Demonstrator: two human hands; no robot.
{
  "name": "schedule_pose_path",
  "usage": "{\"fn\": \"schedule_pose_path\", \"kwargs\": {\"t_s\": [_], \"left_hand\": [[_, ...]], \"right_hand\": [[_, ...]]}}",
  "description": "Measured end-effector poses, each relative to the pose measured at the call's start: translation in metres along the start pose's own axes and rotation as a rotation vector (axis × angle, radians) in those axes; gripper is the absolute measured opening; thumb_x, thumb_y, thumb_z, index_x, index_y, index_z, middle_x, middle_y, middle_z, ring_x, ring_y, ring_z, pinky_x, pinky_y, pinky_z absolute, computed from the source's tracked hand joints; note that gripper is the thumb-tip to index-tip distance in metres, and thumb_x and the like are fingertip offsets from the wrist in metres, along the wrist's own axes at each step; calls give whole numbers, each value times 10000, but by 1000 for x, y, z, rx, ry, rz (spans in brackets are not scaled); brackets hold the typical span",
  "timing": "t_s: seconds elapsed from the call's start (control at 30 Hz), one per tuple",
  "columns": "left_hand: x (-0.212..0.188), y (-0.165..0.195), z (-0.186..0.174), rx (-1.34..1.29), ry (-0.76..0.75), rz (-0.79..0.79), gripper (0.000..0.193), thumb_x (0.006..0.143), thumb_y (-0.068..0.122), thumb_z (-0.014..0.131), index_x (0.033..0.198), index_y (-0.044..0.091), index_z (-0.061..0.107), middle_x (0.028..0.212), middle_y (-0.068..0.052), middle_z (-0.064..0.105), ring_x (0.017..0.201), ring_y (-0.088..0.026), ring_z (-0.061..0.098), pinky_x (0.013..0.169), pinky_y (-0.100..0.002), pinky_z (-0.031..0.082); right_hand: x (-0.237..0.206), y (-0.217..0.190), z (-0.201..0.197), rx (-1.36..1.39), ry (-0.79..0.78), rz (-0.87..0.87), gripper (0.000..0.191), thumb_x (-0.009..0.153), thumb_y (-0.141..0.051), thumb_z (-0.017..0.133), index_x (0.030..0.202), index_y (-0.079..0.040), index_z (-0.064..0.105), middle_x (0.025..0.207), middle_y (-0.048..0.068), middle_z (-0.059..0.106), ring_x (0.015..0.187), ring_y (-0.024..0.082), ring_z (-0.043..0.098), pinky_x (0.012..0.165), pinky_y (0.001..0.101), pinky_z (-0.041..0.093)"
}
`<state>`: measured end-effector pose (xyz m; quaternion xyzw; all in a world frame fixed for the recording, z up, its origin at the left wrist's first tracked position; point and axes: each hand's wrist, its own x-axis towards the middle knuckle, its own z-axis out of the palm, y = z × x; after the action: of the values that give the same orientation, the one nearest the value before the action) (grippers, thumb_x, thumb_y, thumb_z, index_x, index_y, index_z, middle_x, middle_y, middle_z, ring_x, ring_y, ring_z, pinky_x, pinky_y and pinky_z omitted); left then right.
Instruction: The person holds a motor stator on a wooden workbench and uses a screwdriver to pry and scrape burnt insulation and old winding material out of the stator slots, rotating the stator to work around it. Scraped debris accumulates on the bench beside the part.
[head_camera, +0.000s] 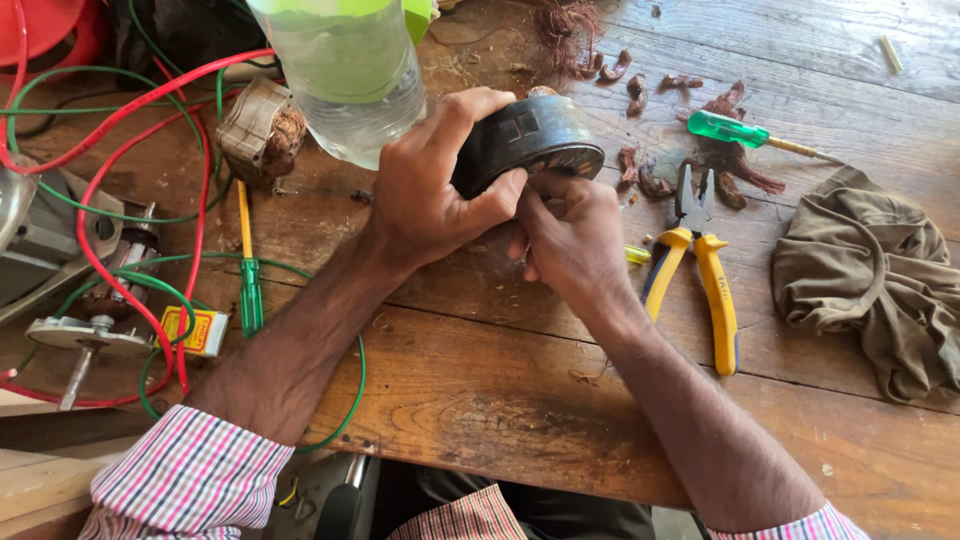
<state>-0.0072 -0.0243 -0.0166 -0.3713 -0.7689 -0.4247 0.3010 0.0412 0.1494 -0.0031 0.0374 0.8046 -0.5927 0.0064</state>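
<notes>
With the left hand (430, 190) clamped on the tilted dark motor core (530, 140) and the right hand (572, 235) pinching beneath it, a slip could knock the plastic bottle (345, 80) over on the counter (480, 390).

Bright, warm daylight, soft shadows, sharp focus, slight wide-angle stretching at edges.

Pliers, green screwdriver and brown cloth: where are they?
Pliers (716, 300): head view, on a yellow handle.
Green screwdriver (728, 129): head view, on its clear green handle.
Brown cloth (868, 280): head view, on its crumpled middle.
</notes>
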Motion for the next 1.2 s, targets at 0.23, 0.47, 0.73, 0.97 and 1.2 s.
{"fn": "schedule_pose_path", "kwargs": {"t_s": [0.23,0.47,0.73,0.97,1.2], "left_hand": [[-1,-2,-2,40,-8,43,517,975,301,757,1381,51,556,1314,-175,692,1160,-341,743,978,-413,629],[-2,10,5,44,-24,28,515,955,314,746,1358,49,564,1270,-170,696,1098,-355,735,967,-437,602],[-1,14,4,16,-47,-18,516,935,315,766,1340,64,566,1242,-160,689,1078,-342,739,954,-424,606],[1,8,-3,-138,-117,-112,643,900,318,778,1415,101,459,1174,-157,687,1059,-292,731,990,-414,600],[1,4,-1,-209,-232,-163,766,924,316,778,1529,127,349,1300,-176,627,1241,-332,662,1055,-439,553]], "right_hand": [[-1,16,9,361,12,-8,266,1043,-152,571,838,-19,677,600,24,624,429,65,542,373,224,416],[0,37,16,485,98,3,299,1039,-132,554,779,-24,657,623,53,642,438,86,556,380,240,429],[4,52,22,727,166,7,356,1072,-176,566,744,-42,601,601,53,604,424,102,532,374,252,402],[-10,33,16,550,87,-10,296,1064,-163,564,830,-8,658,650,47,640,442,90,551,391,246,411],[-28,9,-15,132,-32,-30,242,981,-149,559,1049,-34,761,670,50,716,434,66,553,391,252,441]]}}
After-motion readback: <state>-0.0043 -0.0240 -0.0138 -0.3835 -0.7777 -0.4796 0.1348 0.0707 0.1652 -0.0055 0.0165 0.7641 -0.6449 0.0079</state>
